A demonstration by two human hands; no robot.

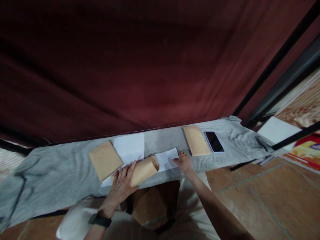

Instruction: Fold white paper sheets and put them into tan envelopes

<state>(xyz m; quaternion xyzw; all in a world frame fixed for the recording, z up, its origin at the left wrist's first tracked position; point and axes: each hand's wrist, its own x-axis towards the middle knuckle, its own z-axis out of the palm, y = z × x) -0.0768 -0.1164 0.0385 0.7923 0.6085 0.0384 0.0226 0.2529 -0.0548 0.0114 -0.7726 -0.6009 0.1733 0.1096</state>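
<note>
My left hand [122, 185] holds a brown envelope [145, 170] at its near end, fingers laid over it, its open mouth facing right. A folded white paper [166, 159] lies just right of that mouth, and my right hand [183, 162] grips the paper's right edge with fingers curled. Both rest on a narrow table covered with grey cloth [62, 173]. A black watch [100, 220] is on my left wrist.
A second brown envelope [105, 160] lies at the left with a white sheet [129, 146] beside it. Another brown envelope [196, 140] and a black phone [214, 141] lie to the right. A dark red curtain [140, 66] hangs behind. Tiled floor [262, 200] is below.
</note>
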